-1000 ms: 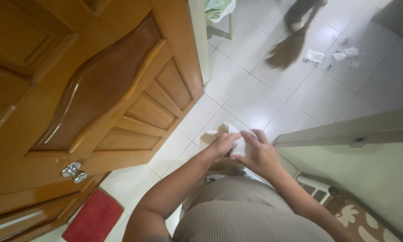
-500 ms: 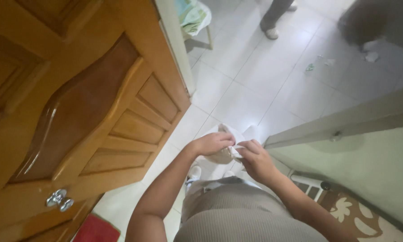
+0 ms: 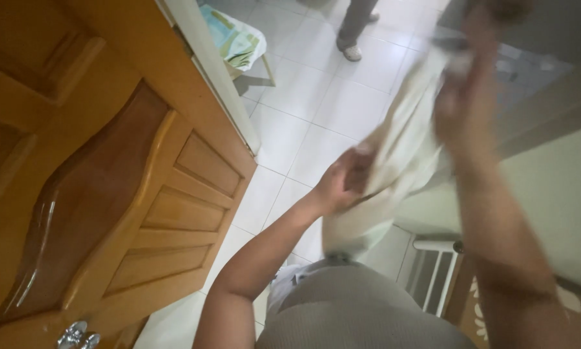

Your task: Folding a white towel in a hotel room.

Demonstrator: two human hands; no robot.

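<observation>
Left hand [image 3: 342, 181] was curled shut around the lower part of a pale cream cloth [image 3: 394, 161], fingers pinching a fold of it at about chest height. Right hand [image 3: 461, 106] was raised higher and to the right, blurred by motion; it gripped the cloth's upper end, fingers closed on the fabric, though how tightly could not be told through the blur. Between both hands the cloth stretched in a slanting line, with its loose lower end hanging down just above the person's grey ribbed top [image 3: 361, 310].

To the left stood a wooden door [image 3: 109, 187], orange-brown with raised panels, swung open, and a shiny metal handle [image 3: 77, 336] showed at its bottom edge. Beyond the door's edge lay a white tiled floor [image 3: 303, 110]. On that floor, near the top of the view, a small stool [image 3: 238, 45] carried a folded cloth printed in green and white. Further back, another person's leg and pale shoe [image 3: 353, 52] stood on the tiles. At the lower right, a white metal rack [image 3: 432, 271] stood just beside a brown mat with a pale flower pattern [image 3: 574, 310]. A light green wall [image 3: 561, 207] filled the right side.
</observation>
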